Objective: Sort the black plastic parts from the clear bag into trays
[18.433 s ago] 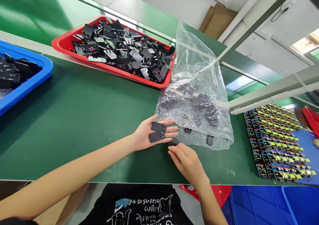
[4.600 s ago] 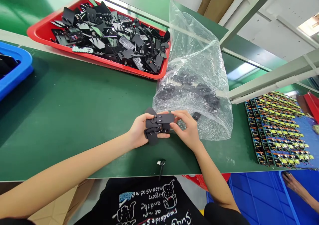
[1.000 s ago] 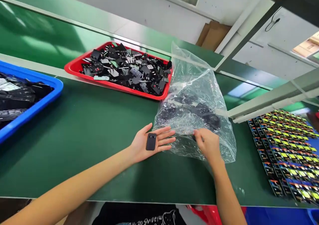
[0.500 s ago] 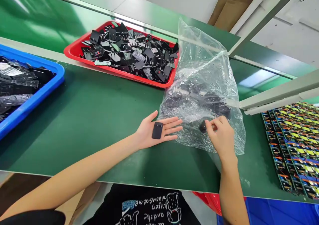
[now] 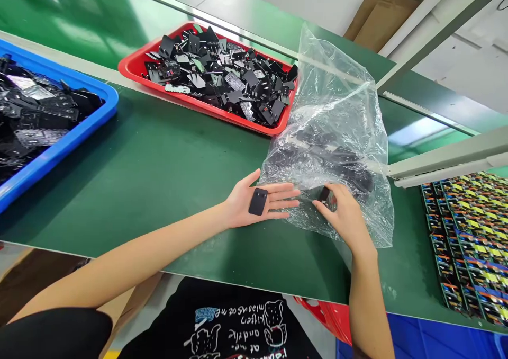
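Observation:
My left hand [image 5: 252, 203] lies palm up with its fingers stretched out flat. On the palm rests a black plug housing [image 5: 257, 202], a rounded rectangle with two small bright prongs. To its right, my right hand [image 5: 344, 211] has a small black piece [image 5: 324, 194] between thumb and fingers, seen edge-on; it looks like another housing. Both hands are above the front part of a clear plastic bag [image 5: 337, 105], which has dark parts showing through it.
A red tray [image 5: 226, 116] heaped with black plastic parts stands behind. At the left is a blue bin [image 5: 51, 160] with dark parts. Rows of circuit boards [image 5: 468, 237] sit at the right, near a pale metal post [image 5: 448, 150]. The green tabletop [image 5: 170, 173] lies underneath.
My right hand's fingers have spread somewhat around the small black piece, and the piece has turned. The plug housing stays on my left palm. The whole view has shifted slightly.

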`<state>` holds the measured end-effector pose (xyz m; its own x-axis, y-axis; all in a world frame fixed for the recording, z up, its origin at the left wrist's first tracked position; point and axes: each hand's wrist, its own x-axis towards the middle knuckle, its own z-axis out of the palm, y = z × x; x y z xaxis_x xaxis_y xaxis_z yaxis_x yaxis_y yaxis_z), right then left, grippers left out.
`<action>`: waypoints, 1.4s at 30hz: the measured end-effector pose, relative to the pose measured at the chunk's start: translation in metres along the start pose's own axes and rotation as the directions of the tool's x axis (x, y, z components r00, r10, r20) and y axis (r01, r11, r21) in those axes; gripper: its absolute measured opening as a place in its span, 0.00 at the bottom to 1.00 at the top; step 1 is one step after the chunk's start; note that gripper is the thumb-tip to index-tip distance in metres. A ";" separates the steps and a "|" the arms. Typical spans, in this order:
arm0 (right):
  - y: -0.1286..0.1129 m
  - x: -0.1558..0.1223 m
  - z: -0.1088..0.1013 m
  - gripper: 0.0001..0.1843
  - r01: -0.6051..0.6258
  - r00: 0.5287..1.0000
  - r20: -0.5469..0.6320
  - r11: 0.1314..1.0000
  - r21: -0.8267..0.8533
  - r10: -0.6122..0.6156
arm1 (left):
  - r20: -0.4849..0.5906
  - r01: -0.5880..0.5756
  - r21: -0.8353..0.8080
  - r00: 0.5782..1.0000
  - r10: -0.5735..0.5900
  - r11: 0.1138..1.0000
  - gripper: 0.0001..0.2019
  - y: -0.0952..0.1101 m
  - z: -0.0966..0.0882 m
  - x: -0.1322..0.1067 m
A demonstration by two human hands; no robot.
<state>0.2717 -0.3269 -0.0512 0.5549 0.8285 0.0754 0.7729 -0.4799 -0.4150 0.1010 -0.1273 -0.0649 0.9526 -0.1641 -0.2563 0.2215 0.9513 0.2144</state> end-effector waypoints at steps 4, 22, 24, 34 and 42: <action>-0.040 -0.006 0.007 0.20 0.241 0.969 -0.138 0.909 0.340 -0.205 | -0.044 0.030 -0.001 0.999 -0.030 1.000 0.34 -0.004 -0.003 0.003; -0.059 -0.008 0.049 0.08 0.629 0.759 -0.282 0.773 0.084 -0.587 | -0.130 0.115 0.051 0.986 -0.108 0.992 0.26 -0.011 -0.010 -0.003; -0.061 -0.010 0.053 0.06 0.651 0.734 -0.354 0.749 0.123 -0.580 | -0.118 0.239 0.244 0.969 -0.216 0.940 0.27 -0.009 -0.008 -0.007; -0.062 -0.013 0.035 0.10 0.583 0.773 -0.523 0.727 0.362 -0.360 | 0.205 0.296 0.742 0.754 0.624 -0.602 0.18 0.096 0.085 -0.031; -0.063 -0.011 0.049 0.06 0.698 0.655 -0.519 0.703 0.137 -0.550 | 0.170 0.108 0.924 0.742 0.649 -0.366 0.27 0.104 0.091 -0.010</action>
<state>0.2013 -0.2919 -0.0703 0.0982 0.6567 0.7477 0.8885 0.2806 -0.3632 0.1332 -0.0502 0.0454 0.8857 0.4512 0.1096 0.2144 -0.6069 0.7653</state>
